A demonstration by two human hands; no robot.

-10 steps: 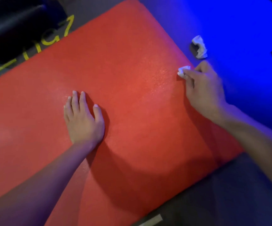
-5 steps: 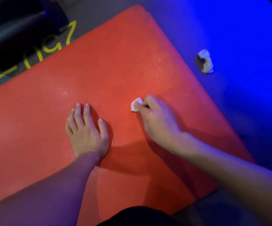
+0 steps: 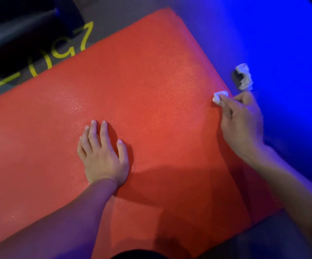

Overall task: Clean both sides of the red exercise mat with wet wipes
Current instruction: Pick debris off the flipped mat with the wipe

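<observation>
The red exercise mat point(image 3: 151, 86) lies flat and fills most of the view, with a damp sheen across its middle. My left hand point(image 3: 102, 154) rests flat on it, fingers straight, near the centre. My right hand point(image 3: 243, 120) pinches a small crumpled white wet wipe point(image 3: 220, 97) against the mat's right edge.
A second crumpled white wipe point(image 3: 244, 76) lies on the blue-lit floor point(image 3: 282, 43) just beyond the mat's right edge. Yellow floor markings point(image 3: 58, 53) and a dark roll-shaped object point(image 3: 16, 30) sit at the upper left.
My right hand has swept the wipe from the mat's middle back out to its right edge. My left hand has stayed planted on the mat.
</observation>
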